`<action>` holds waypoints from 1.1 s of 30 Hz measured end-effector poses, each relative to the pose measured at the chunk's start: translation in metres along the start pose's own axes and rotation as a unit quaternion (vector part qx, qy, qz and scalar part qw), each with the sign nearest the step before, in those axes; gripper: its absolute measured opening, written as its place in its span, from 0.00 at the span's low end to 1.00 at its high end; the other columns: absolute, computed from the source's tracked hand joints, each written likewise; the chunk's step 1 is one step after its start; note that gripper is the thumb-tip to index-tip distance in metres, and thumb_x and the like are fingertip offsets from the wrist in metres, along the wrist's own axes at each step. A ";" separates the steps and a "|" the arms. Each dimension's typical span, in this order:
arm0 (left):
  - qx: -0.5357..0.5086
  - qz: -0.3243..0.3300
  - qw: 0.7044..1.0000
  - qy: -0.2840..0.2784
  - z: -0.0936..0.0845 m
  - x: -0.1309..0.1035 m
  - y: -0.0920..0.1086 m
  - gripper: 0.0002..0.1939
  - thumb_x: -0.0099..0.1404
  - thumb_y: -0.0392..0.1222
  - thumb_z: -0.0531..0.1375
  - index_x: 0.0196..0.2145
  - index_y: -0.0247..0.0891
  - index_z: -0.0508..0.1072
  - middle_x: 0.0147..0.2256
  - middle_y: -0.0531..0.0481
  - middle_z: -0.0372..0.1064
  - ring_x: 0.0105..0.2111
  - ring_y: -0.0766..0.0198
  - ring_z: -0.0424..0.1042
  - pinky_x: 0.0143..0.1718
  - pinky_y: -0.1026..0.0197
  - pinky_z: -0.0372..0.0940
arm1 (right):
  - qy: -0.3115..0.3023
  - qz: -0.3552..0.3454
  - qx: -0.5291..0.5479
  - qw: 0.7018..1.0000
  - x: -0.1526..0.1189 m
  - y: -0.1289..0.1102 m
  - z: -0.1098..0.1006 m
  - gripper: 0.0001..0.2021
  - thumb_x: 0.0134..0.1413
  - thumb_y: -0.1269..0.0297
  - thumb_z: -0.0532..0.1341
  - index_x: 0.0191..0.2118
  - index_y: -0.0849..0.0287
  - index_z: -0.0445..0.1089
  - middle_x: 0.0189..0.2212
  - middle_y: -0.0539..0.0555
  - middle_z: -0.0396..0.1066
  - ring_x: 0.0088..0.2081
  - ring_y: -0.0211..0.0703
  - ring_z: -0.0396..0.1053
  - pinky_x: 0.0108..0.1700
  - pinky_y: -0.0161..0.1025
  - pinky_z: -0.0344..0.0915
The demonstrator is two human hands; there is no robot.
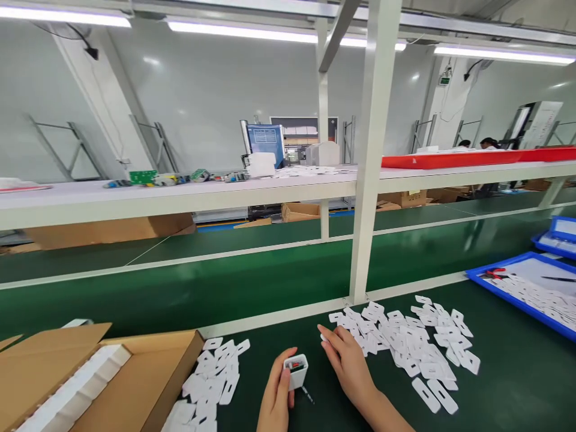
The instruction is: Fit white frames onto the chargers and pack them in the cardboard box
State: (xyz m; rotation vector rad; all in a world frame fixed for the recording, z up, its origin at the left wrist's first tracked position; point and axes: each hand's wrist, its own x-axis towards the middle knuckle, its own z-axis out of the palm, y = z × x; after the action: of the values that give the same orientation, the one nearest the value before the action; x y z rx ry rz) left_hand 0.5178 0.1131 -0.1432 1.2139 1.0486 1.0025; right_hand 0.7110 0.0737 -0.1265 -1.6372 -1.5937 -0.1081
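Observation:
At the lower middle of the head view, my left hand [278, 393] is closed round a small white box-like housing [297, 373]. The housing's open end shows something red and green inside. A thin dark-and-white stick-like piece [308, 394] lies at its lower right. My right hand [348, 363] is to the right of the housing, its fingers together at the edge of a pile of flat white slotted pieces [411, 342]. A small white bit shows at its fingertips, too small to make out. Another pile of white pieces [216, 375] lies left of my left hand.
An open cardboard box [173, 375] with white trays stands at the lower left. At the right, a blue-rimmed tray [517, 300] holds white pieces and red-handled cutters. A white post [371, 150] rises behind the piles, beside a raised shelf [270, 191] with circuit boards and red trays.

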 end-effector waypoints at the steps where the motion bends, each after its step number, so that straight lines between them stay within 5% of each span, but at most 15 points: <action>1: 0.002 0.001 1.000 0.001 0.003 -0.003 0.001 0.36 0.61 0.77 0.59 0.52 0.46 0.79 0.41 0.45 0.77 0.24 0.62 0.62 0.27 0.58 0.63 | 0.017 -0.017 0.019 1.000 0.000 -0.005 -0.001 0.19 0.74 0.66 0.52 0.62 0.51 0.73 0.34 0.52 0.71 0.35 0.43 0.74 0.38 0.39 0.75; 5: -0.017 0.012 1.000 -0.019 0.011 -0.009 0.003 0.36 0.62 0.78 0.58 0.50 0.45 0.79 0.35 0.46 0.74 0.24 0.62 0.61 0.26 0.59 0.62 | 0.018 -0.115 0.090 0.989 -0.004 -0.026 -0.004 0.19 0.75 0.66 0.52 0.63 0.51 0.71 0.39 0.54 0.74 0.38 0.43 0.75 0.39 0.39 0.75; 9: -0.052 0.006 0.998 -0.042 0.013 -0.012 0.000 0.36 0.62 0.77 0.59 0.48 0.43 0.78 0.36 0.46 0.74 0.24 0.64 0.61 0.26 0.60 0.61 | 0.033 -0.186 0.134 0.973 -0.008 -0.040 -0.002 0.09 0.73 0.60 0.58 0.50 0.55 0.73 0.38 0.56 0.77 0.37 0.45 0.73 0.37 0.40 0.73; 15: -0.063 0.006 0.995 -0.071 0.014 -0.015 -0.002 0.34 0.63 0.77 0.58 0.47 0.44 0.78 0.33 0.48 0.70 0.24 0.64 0.59 0.26 0.61 0.58 | 0.096 -0.190 0.135 0.968 -0.007 -0.042 -0.005 0.06 0.73 0.60 0.58 0.41 0.55 0.67 0.33 0.55 0.76 0.32 0.43 0.72 0.32 0.38 0.68; 25: -0.078 -0.035 0.994 -0.074 0.013 -0.019 0.000 0.39 0.61 0.81 0.55 0.45 0.43 0.78 0.33 0.48 0.71 0.25 0.65 0.59 0.26 0.62 0.57 | 0.053 -0.240 0.104 0.964 -0.011 -0.048 -0.006 0.07 0.74 0.63 0.56 0.47 0.56 0.71 0.38 0.58 0.78 0.32 0.43 0.72 0.32 0.39 0.70; 33: -0.055 0.010 0.995 -0.086 0.009 -0.024 0.013 0.32 0.68 0.72 0.57 0.49 0.40 0.78 0.41 0.45 0.75 0.34 0.60 0.69 0.36 0.60 0.66 | 0.086 -0.235 0.131 0.959 -0.014 -0.045 0.000 0.05 0.72 0.67 0.58 0.46 0.58 0.72 0.41 0.59 0.79 0.34 0.42 0.74 0.34 0.38 0.73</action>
State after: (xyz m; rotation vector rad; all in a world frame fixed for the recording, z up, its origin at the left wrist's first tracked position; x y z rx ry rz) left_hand 0.5210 0.0891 -0.1280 1.1994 0.8364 0.9410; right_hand 0.6699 0.0559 -0.1125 -0.9996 -1.7479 -0.2669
